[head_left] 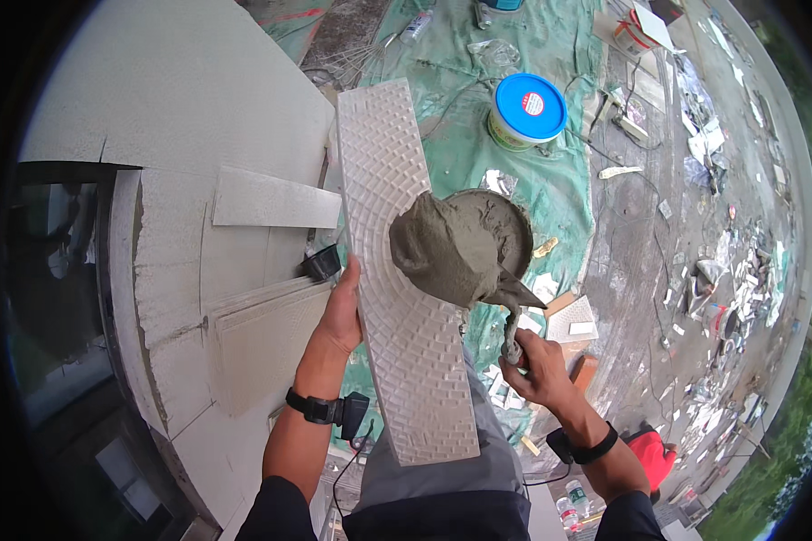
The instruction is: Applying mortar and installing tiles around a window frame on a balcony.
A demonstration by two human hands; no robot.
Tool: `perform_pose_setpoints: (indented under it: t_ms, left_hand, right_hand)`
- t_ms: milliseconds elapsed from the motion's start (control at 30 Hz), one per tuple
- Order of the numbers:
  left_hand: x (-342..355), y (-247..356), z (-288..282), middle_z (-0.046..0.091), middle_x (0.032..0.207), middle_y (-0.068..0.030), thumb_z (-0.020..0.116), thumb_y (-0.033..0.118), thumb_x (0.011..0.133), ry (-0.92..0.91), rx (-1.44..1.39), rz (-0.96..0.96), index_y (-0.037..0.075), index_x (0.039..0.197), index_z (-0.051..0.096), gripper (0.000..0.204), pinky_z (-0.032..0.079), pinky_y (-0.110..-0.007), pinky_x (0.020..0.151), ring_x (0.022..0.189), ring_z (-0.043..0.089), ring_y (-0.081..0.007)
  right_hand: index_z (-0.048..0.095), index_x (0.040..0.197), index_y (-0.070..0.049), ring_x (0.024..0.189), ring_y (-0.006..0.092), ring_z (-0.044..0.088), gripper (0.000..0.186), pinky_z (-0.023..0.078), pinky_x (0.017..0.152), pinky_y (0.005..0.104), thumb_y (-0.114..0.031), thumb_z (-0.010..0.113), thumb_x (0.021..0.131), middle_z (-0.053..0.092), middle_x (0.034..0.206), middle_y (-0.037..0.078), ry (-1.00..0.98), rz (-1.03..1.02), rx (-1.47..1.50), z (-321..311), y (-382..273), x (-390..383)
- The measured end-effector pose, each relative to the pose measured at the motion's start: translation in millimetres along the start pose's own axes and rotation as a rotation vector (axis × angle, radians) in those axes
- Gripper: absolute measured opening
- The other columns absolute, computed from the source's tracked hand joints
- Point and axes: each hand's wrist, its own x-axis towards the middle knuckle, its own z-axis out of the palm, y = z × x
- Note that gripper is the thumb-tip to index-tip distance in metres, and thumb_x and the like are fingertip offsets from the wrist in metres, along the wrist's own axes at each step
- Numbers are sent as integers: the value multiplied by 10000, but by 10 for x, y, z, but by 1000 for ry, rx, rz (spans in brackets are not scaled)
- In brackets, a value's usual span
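Note:
My left hand (pixel 341 311) holds a long white tile (pixel 415 370) by its left edge, its ribbed back facing up. Gripped in my right hand (pixel 537 365) is a trowel (pixel 517 298) by its mortar-smeared handle. A thick heap of grey mortar (pixel 447 252) sits at the tile's middle and right edge, covering most of the trowel's blade. Beyond it, partly hidden, stands a round bucket (pixel 521 225) with grey mortar inside.
A tub with a blue lid (pixel 530 106) stands on the green sheeting (pixel 564 185). At left, a tiled wall (pixel 189 99) rises beside a dark window (pixel 59 270). Cables and tile scraps (pixel 573 320) lie about. A person in red (pixel 650 458) is at lower right.

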Motion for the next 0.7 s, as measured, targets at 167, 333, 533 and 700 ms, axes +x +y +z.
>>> perform_pose_setpoints:
  t_ms: [167, 333, 533, 700]
  left_hand:
    - [-63, 256, 659, 516, 1368, -150, 399, 510, 1003, -51, -63, -95, 34, 1412, 415, 627, 434, -412, 1031, 1218, 535, -264]
    - [-61, 345, 823, 513, 1378, -143, 353, 477, 1021, -134, -98, -112, 47, 1423, 410, 591, 413, -411, 1044, 1224, 526, -281]
    - [-36, 390, 734, 509, 1385, -137, 355, 488, 1019, -106, -35, -43, 49, 1427, 404, 602, 396, -407, 1057, 1236, 513, -277]
    - [-44, 445, 583, 509, 1381, -133, 358, 500, 1015, -149, -12, -6, 46, 1430, 393, 616, 409, -409, 1052, 1241, 513, -271]
  right_hand:
    - [592, 1046, -61, 707, 262, 572, 445, 486, 564, 371, -59, 736, 625, 501, 801, 96, 207, -232, -300, 158, 45, 52]
    - [612, 1031, -102, 716, 270, 560, 408, 485, 562, 382, -78, 716, 638, 496, 879, 97, 131, -265, -307, 362, 287, -279]
    - [611, 1032, -118, 750, 282, 570, 374, 498, 618, 391, -92, 693, 668, 507, 916, 106, 37, -136, -388, 303, 641, -770]
    - [592, 1024, -62, 741, 299, 568, 349, 496, 632, 404, -54, 685, 688, 524, 878, 118, 51, 23, -537, 113, 689, -1310]
